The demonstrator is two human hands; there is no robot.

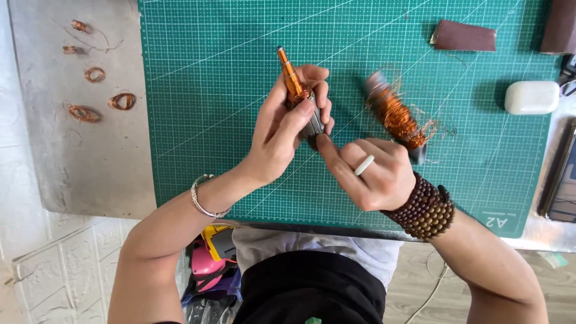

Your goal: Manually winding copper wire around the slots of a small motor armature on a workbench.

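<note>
A: Item one, the held piece?

B: Motor armature (303, 102), small, with a copper-coloured shaft pointing to 11 o'clock and a grey metal core below. The left hand (282, 135) is closed around it, thumb laid along the core, above the centre of the green cutting mat (240, 36).

A: And the right hand (375, 174)?

B: Loosely curled, white ring on one finger, brown bead bracelet (426, 210) at the wrist. Its forefinger tip touches the lower end of the armature at 5 o'clock. It grips nothing that I can see.

A: Item two?

B: Tangle of copper wire (396, 114), wound on a second core, at 3 o'clock from the armature. It is blurred, and its lower end is behind the right hand's knuckles; whether it lies on the mat cannot be told.

A: Other entries?

B: Small copper wire coils (99, 90) on the bare grey desk (78, 162), at 9 o'clock. Brown sandpaper piece (465, 36) at 1 o'clock. White rounded case (531, 97) at 3 o'clock, at the mat's edge.

A: Anything hard to make out?

B: Most of the armature's core is covered by the left hand's fingers. A dark object at the right edge is cut off by the frame.
</note>
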